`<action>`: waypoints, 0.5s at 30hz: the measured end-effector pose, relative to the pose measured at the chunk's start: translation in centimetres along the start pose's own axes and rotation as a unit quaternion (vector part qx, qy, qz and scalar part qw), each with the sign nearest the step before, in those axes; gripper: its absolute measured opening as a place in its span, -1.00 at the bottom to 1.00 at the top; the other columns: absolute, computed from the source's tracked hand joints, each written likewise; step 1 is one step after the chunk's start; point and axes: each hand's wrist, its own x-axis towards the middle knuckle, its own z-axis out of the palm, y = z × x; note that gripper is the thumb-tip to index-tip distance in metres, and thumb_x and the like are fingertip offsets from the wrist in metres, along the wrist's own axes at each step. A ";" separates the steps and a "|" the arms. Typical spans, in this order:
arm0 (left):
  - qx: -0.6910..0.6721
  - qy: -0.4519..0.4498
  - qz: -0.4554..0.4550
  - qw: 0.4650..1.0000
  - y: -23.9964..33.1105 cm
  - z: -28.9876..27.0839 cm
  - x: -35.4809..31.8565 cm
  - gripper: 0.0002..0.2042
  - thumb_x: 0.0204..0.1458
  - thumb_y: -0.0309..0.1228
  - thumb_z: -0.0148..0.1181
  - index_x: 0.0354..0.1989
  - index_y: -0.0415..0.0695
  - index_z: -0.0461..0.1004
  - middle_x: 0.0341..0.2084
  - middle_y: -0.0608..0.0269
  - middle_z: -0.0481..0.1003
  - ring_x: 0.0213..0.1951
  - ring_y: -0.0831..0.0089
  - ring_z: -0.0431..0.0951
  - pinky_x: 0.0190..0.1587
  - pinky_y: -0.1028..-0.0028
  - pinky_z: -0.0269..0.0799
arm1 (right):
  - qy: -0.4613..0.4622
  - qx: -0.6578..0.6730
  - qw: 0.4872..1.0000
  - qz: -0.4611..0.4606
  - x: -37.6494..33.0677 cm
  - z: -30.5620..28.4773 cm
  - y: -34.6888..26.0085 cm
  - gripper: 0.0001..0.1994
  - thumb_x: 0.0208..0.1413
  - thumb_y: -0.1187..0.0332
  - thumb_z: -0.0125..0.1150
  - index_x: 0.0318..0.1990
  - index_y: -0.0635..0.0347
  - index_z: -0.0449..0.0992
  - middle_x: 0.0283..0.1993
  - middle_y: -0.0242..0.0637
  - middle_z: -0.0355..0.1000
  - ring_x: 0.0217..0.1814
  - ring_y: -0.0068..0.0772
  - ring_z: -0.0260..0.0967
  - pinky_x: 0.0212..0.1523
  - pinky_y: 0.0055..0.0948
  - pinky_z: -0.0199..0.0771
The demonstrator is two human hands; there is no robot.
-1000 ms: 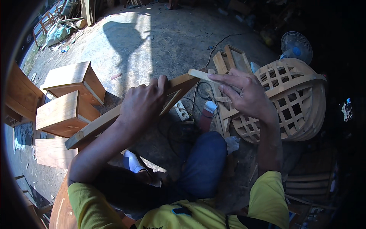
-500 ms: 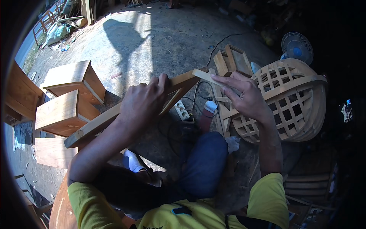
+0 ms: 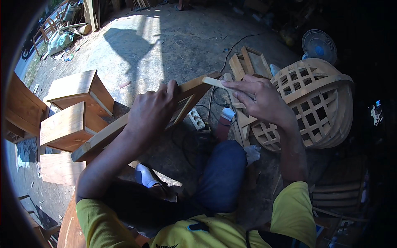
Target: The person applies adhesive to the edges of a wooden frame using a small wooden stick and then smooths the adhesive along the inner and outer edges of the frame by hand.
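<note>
Tilted across my body is a wooden frame (image 3: 101, 137), its far end raised toward the middle. My left hand (image 3: 152, 105) is closed over the frame's upper bar, knuckles up. Between the fingers and thumb of my right hand (image 3: 268, 101) is a flat, pale strip (image 3: 214, 82), perhaps of wood. The strip's outer end meets or nearly meets the frame's far corner; I cannot tell whether they touch. My right index and middle fingers lie stretched along it.
Wooden boxes (image 3: 66, 126) stand on the left. A curved lattice piece (image 3: 316, 103) lies at the right, with small drawer-like boxes (image 3: 256, 62) and a fan (image 3: 319, 44) beyond it. A power strip (image 3: 197, 120) with cables rests on the concrete floor (image 3: 182, 45).
My right hand and the pale strip have shifted slightly left, along the frame's far end. The left hand keeps its hold, and the whole view has moved a little.
</note>
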 end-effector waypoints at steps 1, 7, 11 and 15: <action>-0.003 0.002 0.002 1.000 0.0 0.2 0.0 -0.76 0.27 -0.26 0.16 -0.14 -0.15 0.29 -0.42 0.08 0.54 -0.48 0.08 0.66 -0.47 0.15 0.58 | -0.018 -0.019 1.000 0.001 0.0 -1.0 -0.2 -0.64 0.22 0.39 0.28 0.17 -0.09 0.63 -0.42 -0.24 0.35 -0.41 -0.31 0.35 -0.28 -0.24 0.37; -0.008 -0.006 -0.004 1.000 -0.1 0.0 0.1 -0.73 0.26 -0.24 0.18 -0.13 -0.15 0.29 -0.41 0.07 0.54 -0.47 0.06 0.67 -0.46 0.13 0.58 | -0.015 0.008 1.000 -0.018 0.1 0.2 0.5 -0.61 0.21 0.48 0.28 0.18 -0.10 0.63 -0.47 -0.32 0.31 -0.43 -0.41 0.26 -0.32 -0.29 0.30; -0.006 -0.009 -0.003 1.000 -0.4 0.1 0.2 -0.73 0.26 -0.24 0.18 -0.12 -0.15 0.30 -0.39 0.06 0.55 -0.46 0.05 0.67 -0.46 0.12 0.59 | -0.034 0.007 0.999 -0.010 -0.3 0.1 0.7 -0.59 0.21 0.50 0.28 0.20 -0.08 0.62 -0.46 -0.32 0.32 -0.44 -0.41 0.23 -0.33 -0.29 0.30; -0.004 -0.014 -0.004 1.000 -0.2 -0.1 0.2 -0.73 0.26 -0.24 0.18 -0.11 -0.15 0.31 -0.38 0.06 0.56 -0.46 0.04 0.67 -0.46 0.12 0.59 | -0.025 0.028 0.999 0.037 0.2 -0.9 0.3 -0.65 0.24 0.40 0.27 0.16 -0.13 0.65 -0.42 -0.25 0.37 -0.39 -0.32 0.35 -0.28 -0.26 0.35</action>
